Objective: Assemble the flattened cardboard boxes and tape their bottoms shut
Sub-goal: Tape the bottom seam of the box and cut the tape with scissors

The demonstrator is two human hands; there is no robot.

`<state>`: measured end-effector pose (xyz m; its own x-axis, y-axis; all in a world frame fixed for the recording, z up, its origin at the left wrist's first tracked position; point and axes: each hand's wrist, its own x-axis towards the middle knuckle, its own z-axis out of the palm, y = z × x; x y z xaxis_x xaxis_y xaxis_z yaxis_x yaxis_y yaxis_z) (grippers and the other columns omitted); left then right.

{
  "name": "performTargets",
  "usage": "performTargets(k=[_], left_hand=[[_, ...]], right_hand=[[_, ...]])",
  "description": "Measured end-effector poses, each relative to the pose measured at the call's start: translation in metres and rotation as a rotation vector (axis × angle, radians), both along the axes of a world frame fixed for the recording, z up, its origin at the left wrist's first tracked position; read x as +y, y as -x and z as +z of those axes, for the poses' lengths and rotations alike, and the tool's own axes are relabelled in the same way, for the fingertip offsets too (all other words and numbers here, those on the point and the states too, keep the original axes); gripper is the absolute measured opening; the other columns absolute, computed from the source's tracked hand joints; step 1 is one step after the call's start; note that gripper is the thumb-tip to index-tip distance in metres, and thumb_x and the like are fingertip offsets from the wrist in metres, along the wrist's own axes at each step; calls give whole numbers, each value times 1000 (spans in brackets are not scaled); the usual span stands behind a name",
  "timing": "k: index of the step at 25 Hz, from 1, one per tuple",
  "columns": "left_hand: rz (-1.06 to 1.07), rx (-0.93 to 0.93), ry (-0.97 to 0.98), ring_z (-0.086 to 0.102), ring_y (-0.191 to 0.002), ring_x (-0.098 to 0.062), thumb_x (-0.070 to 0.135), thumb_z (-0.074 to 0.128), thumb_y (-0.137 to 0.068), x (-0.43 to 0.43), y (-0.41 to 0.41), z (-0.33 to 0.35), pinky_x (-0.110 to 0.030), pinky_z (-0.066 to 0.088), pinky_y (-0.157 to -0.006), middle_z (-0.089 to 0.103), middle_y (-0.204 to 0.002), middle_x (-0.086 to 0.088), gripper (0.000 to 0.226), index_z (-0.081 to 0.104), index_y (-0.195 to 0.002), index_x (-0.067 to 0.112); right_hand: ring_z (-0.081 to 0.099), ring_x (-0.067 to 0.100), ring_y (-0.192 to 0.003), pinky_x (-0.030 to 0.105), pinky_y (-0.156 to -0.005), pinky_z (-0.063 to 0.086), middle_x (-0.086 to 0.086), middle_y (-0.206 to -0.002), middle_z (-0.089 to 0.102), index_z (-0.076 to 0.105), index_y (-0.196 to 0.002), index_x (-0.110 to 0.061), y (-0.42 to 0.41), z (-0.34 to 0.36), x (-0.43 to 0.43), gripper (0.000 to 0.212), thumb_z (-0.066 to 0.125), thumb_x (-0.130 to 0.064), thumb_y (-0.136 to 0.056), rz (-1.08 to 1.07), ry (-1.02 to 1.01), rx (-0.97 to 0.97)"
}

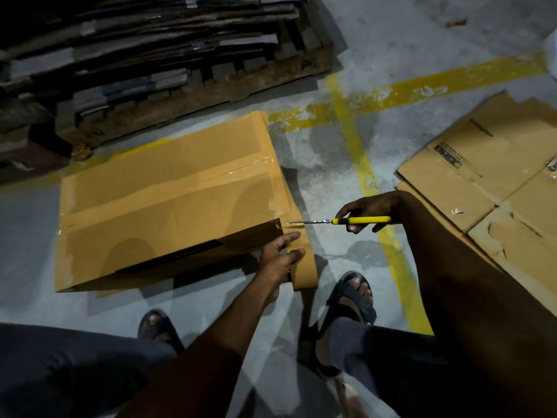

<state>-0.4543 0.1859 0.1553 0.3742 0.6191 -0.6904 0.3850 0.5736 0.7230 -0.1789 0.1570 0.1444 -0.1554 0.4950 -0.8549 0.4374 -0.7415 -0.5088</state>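
Observation:
An assembled cardboard box (168, 200) lies on the concrete floor with its taped bottom facing up; shiny tape runs along the centre seam and over the right edge. My left hand (278, 256) grips a roll of brown tape (304, 267) at the box's near right corner, with a strip stretched up to the box. My right hand (366, 211) holds yellow-handled scissors (340, 221), their blades at the tape strip beside the corner.
A tall stack of flattened cardboard on a wooden pallet (144, 55) stands behind the box. More flattened boxes (494, 182) lie on the floor at right. Yellow floor lines (358, 152) cross between them. My sandalled feet (352, 297) are near the box's corner.

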Motion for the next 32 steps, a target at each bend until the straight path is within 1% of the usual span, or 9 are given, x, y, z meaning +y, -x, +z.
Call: performTargets(k=[3, 8, 12, 15, 17, 20, 22, 26, 32], left_hand=[[0, 3, 7, 62, -101, -21, 4, 64, -88, 1, 0, -1, -47, 53, -81, 62, -114, 3, 35, 64, -111, 30], [6, 3, 1, 63, -105, -25, 5, 65, -87, 0, -1, -2, -45, 54, -78, 63, -120, -3, 36, 65, -113, 29], [21, -7, 26, 62, -96, -19, 3, 64, -88, -1, -2, -2, -40, 55, -74, 61, -119, -3, 36, 63, -117, 24], [24, -2, 32, 61, -97, -19, 3, 63, -88, 0, -3, -2, -43, 55, -77, 60, -118, -2, 38, 62, -120, 23], [28, -3, 38, 61, -100, -20, 4, 63, -88, 0, -4, -2, -44, 55, -78, 60, -118, -2, 38, 62, -121, 24], [28, -2, 33, 60, -106, -23, 4, 64, -88, 1, -5, -2, -44, 55, -78, 60, -120, -2, 38, 63, -117, 29], [33, 0, 40, 59, -108, -24, 5, 64, -88, 1, -4, -3, -44, 55, -78, 59, -121, -2, 38, 63, -116, 30], [37, 13, 34, 58, -108, -24, 6, 64, -88, -1, -3, -5, -47, 54, -82, 59, -119, -1, 36, 63, -113, 31], [31, 26, 40, 58, -110, -25, 6, 63, -89, -3, -2, -5, -48, 52, -85, 59, -122, -2, 36, 63, -115, 32]], right_hand=[[62, 11, -96, 30, -69, 38, -10, -90, 70, 61, -119, -33, 4, -2, 3, 26, 63, -22, -95, 34, 0, -4], [62, 10, -94, 30, -70, 43, -5, -103, 68, 62, -115, -37, 10, -4, 11, 31, 72, -26, -88, 52, -28, -45], [51, 14, -73, 24, -52, 36, 0, -97, 66, 68, -110, -39, 10, -7, 14, 30, 78, -28, -83, 89, -57, -103], [47, 14, -64, 23, -47, 31, 4, -90, 66, 70, -109, -37, 11, -8, 16, 33, 82, -27, -80, 122, -113, -155], [55, 19, -67, 28, -53, 40, 7, -88, 70, 72, -99, -45, 10, -14, 17, 32, 85, -30, -75, 138, -157, -181], [68, 32, -87, 44, -69, 50, 4, -84, 75, 73, -84, -53, 9, -20, 19, 31, 88, -30, -69, 148, -205, -198], [67, 32, -90, 40, -68, 49, 2, -87, 75, 73, -87, -50, 10, -19, 20, 30, 87, -28, -71, 144, -183, -188], [52, 17, -74, 27, -55, 36, 5, -107, 68, 70, -100, -44, 14, -15, 20, 28, 82, -31, -78, 150, -110, -167], [52, 17, -72, 29, -56, 39, -2, -95, 64, 69, -103, -40, 20, -15, 27, 29, 82, -32, -78, 198, -155, -170]])
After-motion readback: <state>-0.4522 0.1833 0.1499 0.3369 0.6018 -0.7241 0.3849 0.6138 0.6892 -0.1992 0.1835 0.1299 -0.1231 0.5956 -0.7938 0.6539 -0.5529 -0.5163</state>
